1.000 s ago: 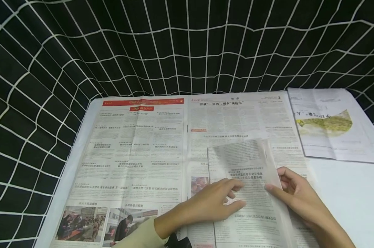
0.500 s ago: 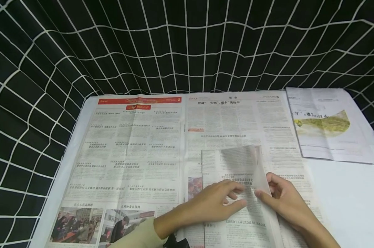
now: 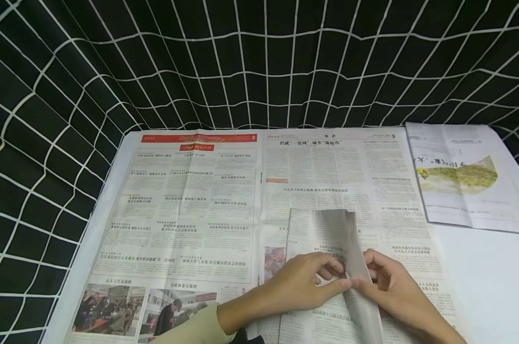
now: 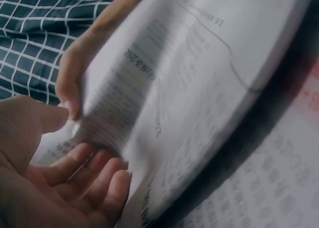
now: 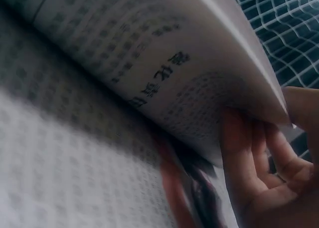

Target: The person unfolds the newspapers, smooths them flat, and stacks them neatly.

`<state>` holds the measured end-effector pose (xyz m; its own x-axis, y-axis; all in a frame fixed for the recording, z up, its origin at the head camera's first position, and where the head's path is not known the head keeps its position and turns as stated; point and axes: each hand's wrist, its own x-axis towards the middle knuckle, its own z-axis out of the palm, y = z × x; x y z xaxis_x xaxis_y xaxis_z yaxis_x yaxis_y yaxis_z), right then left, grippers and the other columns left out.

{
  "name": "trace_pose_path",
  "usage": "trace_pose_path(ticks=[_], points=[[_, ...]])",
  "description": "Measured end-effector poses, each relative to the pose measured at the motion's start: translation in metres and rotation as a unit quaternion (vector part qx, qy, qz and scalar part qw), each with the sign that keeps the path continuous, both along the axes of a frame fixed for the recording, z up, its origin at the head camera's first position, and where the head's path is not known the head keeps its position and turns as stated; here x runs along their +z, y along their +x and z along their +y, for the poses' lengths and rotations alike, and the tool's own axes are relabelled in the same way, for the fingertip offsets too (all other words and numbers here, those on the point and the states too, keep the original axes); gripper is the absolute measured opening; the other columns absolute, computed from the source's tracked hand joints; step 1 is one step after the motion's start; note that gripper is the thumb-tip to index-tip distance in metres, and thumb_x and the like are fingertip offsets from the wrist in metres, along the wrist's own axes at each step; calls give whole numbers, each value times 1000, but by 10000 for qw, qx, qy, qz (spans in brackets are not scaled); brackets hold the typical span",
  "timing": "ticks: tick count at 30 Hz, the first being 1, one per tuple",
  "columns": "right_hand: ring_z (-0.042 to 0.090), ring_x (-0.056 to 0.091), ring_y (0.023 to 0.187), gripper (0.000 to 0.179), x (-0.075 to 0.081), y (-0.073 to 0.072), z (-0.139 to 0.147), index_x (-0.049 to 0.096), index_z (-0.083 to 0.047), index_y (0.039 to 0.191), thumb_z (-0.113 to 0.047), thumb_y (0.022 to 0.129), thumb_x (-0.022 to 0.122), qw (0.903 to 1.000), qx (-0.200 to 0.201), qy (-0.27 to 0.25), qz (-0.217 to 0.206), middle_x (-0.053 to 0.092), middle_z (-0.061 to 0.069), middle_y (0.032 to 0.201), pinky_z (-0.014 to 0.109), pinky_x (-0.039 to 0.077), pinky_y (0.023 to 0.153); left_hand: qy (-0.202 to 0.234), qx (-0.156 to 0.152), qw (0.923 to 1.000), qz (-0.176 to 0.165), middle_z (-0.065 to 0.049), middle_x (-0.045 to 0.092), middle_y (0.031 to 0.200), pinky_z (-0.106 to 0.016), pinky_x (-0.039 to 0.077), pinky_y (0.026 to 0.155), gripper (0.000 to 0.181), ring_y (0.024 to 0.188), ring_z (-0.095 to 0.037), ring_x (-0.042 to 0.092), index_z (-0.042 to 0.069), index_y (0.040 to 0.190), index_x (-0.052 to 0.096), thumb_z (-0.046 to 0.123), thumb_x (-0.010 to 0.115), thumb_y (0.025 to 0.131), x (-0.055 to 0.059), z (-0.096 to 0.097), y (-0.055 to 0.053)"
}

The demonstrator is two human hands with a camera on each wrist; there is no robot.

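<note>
A folded newspaper (image 3: 315, 229) lies over a larger spread newspaper (image 3: 190, 191), its right side turned up into a narrow upright strip. My right hand (image 3: 393, 286) pinches that strip, thumb on its left face and fingers behind it. In the right wrist view, the right-hand fingers (image 5: 244, 158) press the underside of the raised sheet. My left hand (image 3: 302, 282) is over the folded newspaper, its thumb tip close against the right thumb at the strip. The left wrist view shows the left-hand fingers (image 4: 104, 183) loosely bent against the paper, with a gap to the thumb.
Another folded paper with a green and yellow picture (image 3: 461, 177) lies at the right on the white table (image 3: 479, 267). Black cloth with a white grid (image 3: 259, 62) rises behind the table and along the left side.
The folded newspaper's right side has been raised further and bent leftward into a narrower strip. My right hand has moved left with it, and its thumb now meets my left thumb.
</note>
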<state>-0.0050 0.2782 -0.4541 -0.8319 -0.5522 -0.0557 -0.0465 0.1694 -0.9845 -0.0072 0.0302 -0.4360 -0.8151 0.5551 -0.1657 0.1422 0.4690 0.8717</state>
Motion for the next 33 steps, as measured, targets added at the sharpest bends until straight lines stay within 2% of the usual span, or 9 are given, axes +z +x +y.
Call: trace_pose_path(ticks=[3, 7, 12, 21, 24, 27, 30, 33], points=[[16, 72, 102, 26, 0, 0, -1, 57, -2, 129, 7, 105, 52, 9995, 132, -156, -231, 73, 0, 118, 30, 63, 82, -9, 129, 9999, -52, 12, 75, 118, -12, 54, 83, 46, 101, 8, 67, 19, 124, 70, 58, 62, 102, 1, 1, 1], [16, 74, 104, 39, -2, 0, 1, 57, -13, 140, 6, 107, 48, 9970, 255, -418, -601, 72, 0, 125, 32, 65, 83, -78, 127, 9999, -54, 14, 75, 116, -12, 54, 83, 45, 99, 9, 66, 21, 121, 69, 60, 65, 100, 1, 1, 1], [14, 74, 105, 43, -3, -1, 2, 60, -22, 140, 2, 108, 44, 9955, 281, -414, -805, 71, -3, 127, 33, 65, 85, -195, 62, 9998, -40, 14, 76, 114, -12, 53, 81, 46, 96, 9, 66, 19, 120, 68, 59, 69, 98, 0, 0, 2], [18, 76, 106, 35, 3, -3, -1, 58, -6, 141, 1, 109, 45, 9932, 456, -506, -939, 73, 2, 124, 36, 65, 86, -248, 22, 9997, -76, 11, 78, 101, -13, 53, 72, 48, 86, 7, 66, 20, 124, 66, 59, 70, 96, 1, -1, 2], [21, 77, 105, 35, 6, -2, -2, 57, -7, 142, 0, 109, 46, 9919, 365, -476, -1123, 75, 4, 122, 40, 66, 84, -242, -114, 9996, 83, 7, 79, 104, -11, 53, 73, 44, 88, 5, 68, 16, 127, 67, 51, 67, 100, 1, -2, 1], [25, 79, 102, 35, 8, 0, -3, 54, -4, 144, -1, 109, 49, 9911, 226, -388, -1255, 77, 5, 119, 44, 66, 82, -125, -186, 9996, 180, 5, 80, 102, -9, 53, 72, 32, 85, 7, 67, 12, 123, 70, 36, 65, 102, -1, -2, 1], [27, 79, 101, 39, 11, 0, -4, 49, 2, 148, -2, 109, 50, 9912, 200, -305, -1272, 77, 3, 122, 47, 66, 79, 144, -99, 9998, -114, 4, 79, 88, -12, 52, 58, 25, 65, 6, 62, 9, 121, 70, 23, 65, 101, -1, -3, 3], [27, 79, 100, 39, 14, -1, -2, 50, 5, 147, -4, 109, 54, 9931, 86, -51, -1164, 78, 0, 121, 46, 66, 79, 590, 161, 9961, -639, 3, 78, 84, -16, 54, 56, 27, 59, 3, 62, 7, 124, 69, 22, 66, 101, 0, -6, 5]])
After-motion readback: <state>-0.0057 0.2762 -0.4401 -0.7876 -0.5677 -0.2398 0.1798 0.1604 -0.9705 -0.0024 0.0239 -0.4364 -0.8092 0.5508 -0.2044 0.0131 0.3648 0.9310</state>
